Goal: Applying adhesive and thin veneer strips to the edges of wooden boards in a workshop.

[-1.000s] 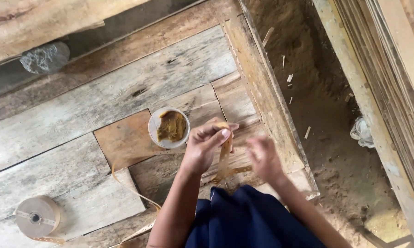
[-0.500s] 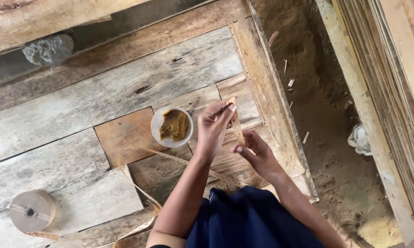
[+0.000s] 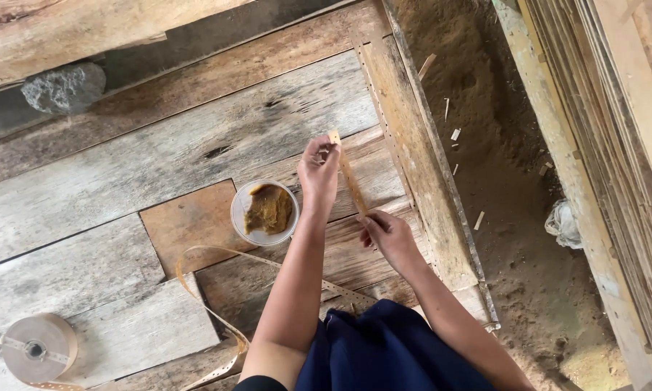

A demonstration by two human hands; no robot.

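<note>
My left hand [image 3: 319, 168] and right hand [image 3: 385, 235] each pinch an end of a short perforated paper tape strip [image 3: 349, 176]; the paste bowl [image 3: 264, 212] sits beside, strip not yet stuck down.

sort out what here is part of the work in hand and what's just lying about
In use:
- left hand and right hand, holding a thin wooden strip between them
- round tub of brown paste
- loose perforated tape
- tape roll

Lying about:
- grey stone
- crumpled white plastic on the dirt
- wood chips
</note>
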